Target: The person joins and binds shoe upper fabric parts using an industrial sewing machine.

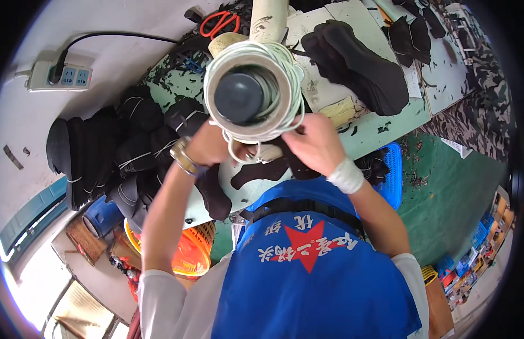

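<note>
A sewing-type machine head with a round hollow front (249, 133), wound with pale green-white cord (299, 85), stands over the table in front of me. A dark round cap (239, 96) sits inside its ring. My left hand (214, 144) is closed just below the ring's left side, beside a hanging cord loop; its fingertips are partly hidden. My right hand (314, 144) is closed at the ring's lower right, its fingertips against the cord's edge. What either hand grips cannot be made out. Dark sole-shaped pieces (259, 173) lie on the table beneath them.
Tied bundles of black sole-shaped pieces (89, 152) are heaped at left. Another black stack (358, 65) lies at the far right. Red-handled scissors (219, 24) rest at the back. A blue basket (393, 175) and an orange basket (202, 243) flank the table. A power strip (61, 76) is on the wall.
</note>
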Tool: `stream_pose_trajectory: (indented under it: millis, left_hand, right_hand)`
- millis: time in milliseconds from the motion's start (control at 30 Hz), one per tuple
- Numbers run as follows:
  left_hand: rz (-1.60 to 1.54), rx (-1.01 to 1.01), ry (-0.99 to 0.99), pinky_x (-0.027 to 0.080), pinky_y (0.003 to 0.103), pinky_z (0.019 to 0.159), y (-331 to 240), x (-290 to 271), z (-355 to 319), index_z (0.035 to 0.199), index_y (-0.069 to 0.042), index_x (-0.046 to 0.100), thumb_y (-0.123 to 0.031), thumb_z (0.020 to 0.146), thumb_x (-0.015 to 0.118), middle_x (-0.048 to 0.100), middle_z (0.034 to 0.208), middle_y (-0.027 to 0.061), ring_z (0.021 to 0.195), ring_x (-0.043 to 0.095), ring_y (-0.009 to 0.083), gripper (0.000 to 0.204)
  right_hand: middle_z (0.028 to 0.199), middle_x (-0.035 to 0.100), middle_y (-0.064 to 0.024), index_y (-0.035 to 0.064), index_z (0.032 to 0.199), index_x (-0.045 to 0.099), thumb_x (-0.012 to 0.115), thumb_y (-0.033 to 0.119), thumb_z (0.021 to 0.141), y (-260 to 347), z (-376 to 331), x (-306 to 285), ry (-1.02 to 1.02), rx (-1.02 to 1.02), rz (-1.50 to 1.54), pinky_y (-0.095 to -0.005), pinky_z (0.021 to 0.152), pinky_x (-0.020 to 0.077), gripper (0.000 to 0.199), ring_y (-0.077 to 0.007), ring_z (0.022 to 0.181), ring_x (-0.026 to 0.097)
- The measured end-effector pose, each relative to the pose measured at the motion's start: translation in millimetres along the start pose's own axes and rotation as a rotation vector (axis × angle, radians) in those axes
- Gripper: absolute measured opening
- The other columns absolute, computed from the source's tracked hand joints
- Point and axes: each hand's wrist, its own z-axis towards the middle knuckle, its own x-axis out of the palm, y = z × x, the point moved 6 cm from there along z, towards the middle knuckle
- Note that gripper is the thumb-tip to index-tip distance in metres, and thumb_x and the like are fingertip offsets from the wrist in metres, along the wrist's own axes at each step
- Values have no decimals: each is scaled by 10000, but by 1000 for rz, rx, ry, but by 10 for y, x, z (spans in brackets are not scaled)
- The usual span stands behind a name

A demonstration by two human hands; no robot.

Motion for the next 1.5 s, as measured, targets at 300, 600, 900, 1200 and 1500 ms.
stream_pose_trajectory:
  millis: [300, 600, 900, 1200, 1500]
  left_hand:
    - [-672, -143, -109, 581, 315, 482, 325, 572, -210, 924, 93, 597, -224, 980, 536, 647, 716, 156, 555, 660, 205, 327]
    - [-461, -55, -181, 486, 225, 510, 270, 444, 25, 934, 46, 645, -149, 944, 555, 624, 722, 70, 577, 578, 102, 215]
    - [3, 121, 230, 413, 298, 985, -209, -197, -343, 1201, -4, 605, -95, 933, 574, 621, 1194, 31, 1082, 537, 114, 285]
    - [1082, 744, -412, 503, 354, 696, -381, 368, -131, 802, 6, 686, -342, 921, 566, 667, 682, 138, 686, 660, 194, 386]
    - [768, -163, -480, 480, 406, 722, 1428, 404, -404, 947, -22, 602, -317, 789, 756, 603, 888, 137, 855, 578, 261, 369]
  right_hand:
    - [572, 391, 56, 60, 625, 453, 639, 147, 874, -69, -751, 52, 196, 478, 781, -250, 454, 257, 323, -14, 543, 344]
    - [755, 631, -33, 36, 795, 604, 611, 182, 891, 18, -722, 169, 216, 797, 1117, -247, 586, 534, 174, -118, 613, 621]
    - [986, 688, -177, -35, 1014, 608, 566, 186, 928, 283, -654, 753, 491, 803, 1576, -357, 787, 571, 240, -250, 862, 692]
    - [699, 645, -70, -34, 812, 623, 684, 167, 882, -88, -426, 204, -86, 327, 559, -245, 575, 498, 222, -87, 626, 599]
    - [792, 564, -117, -24, 919, 663, 679, -5, 754, 618, -74, -1642, -681, -457, -614, -348, 569, 463, 167, -248, 650, 562]
